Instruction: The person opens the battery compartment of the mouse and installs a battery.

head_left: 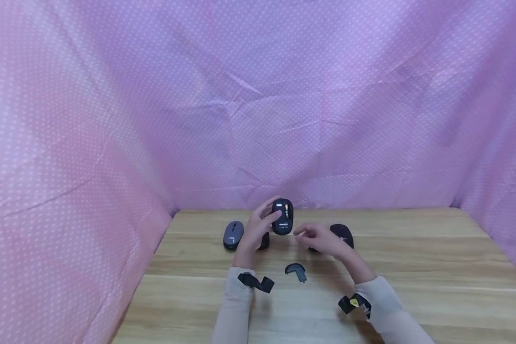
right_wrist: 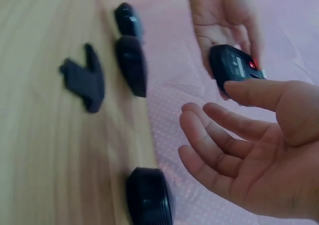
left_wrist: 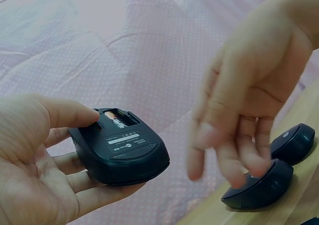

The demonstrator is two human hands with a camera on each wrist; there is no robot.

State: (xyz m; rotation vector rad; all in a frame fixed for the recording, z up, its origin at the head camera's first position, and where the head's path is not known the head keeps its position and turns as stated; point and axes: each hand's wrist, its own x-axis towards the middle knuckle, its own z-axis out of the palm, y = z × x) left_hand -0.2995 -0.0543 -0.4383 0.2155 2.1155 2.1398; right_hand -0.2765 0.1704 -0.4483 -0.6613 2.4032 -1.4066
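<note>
My left hand [head_left: 254, 230] grips a black computer mouse [head_left: 285, 223] above the table, its underside turned up toward me. In the left wrist view the thumb presses on that underside, and a battery [left_wrist: 115, 120] sits in the uncovered slot. A red light [right_wrist: 252, 65] glows on the mouse in the right wrist view. Just right of the mouse is my right hand [head_left: 322, 239], empty, with its fingers loosely bent. On the table, between the forearms, lies a dark curved battery cover [head_left: 300, 271].
A grey-topped mouse [head_left: 233, 234] stands left of my left hand. Another black mouse [head_left: 264, 241] is partly hidden behind that wrist. Beyond my right hand are a dark mouse [head_left: 342, 233] and a second one [left_wrist: 259, 187]. Pink dotted cloth [head_left: 284, 119] hangs behind the wooden table [head_left: 413, 258].
</note>
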